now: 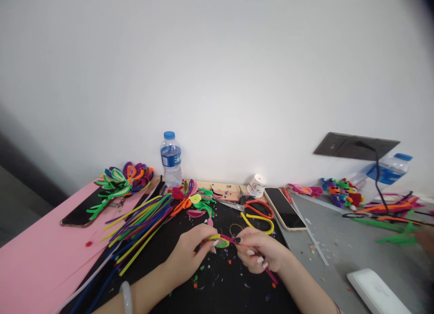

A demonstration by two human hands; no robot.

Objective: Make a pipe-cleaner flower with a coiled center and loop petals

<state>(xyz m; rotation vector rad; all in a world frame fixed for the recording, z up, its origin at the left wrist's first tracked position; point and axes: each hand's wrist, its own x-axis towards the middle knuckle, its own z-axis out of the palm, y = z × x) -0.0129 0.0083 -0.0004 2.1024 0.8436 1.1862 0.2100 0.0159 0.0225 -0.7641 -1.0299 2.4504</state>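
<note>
Above a black mat [217, 293], my left hand [188, 250] pinches a flat coil of pipe cleaner [222, 243], green and yellow with a magenta strand along its upper edge. The magenta pipe cleaner [271, 276] runs across to my right hand [259, 253], whose fingers close on it; its tail sticks out below that hand. Scissors [259, 210] with red and yellow handles lie just beyond my right hand. A bundle of colourful pipe cleaners [139, 228] is left of my left hand. Behind the coil lie finished-looking pipe cleaner shapes [190, 198] in several colours.
A water bottle [171, 162] and a paper cup [257, 186] stand by the wall. Phones [286, 210] [81, 210] lie on both sides. At right are a white box [376, 289], more pipe cleaners [389, 207] and another person's blurred hand [425, 239]. Small scraps litter the mat.
</note>
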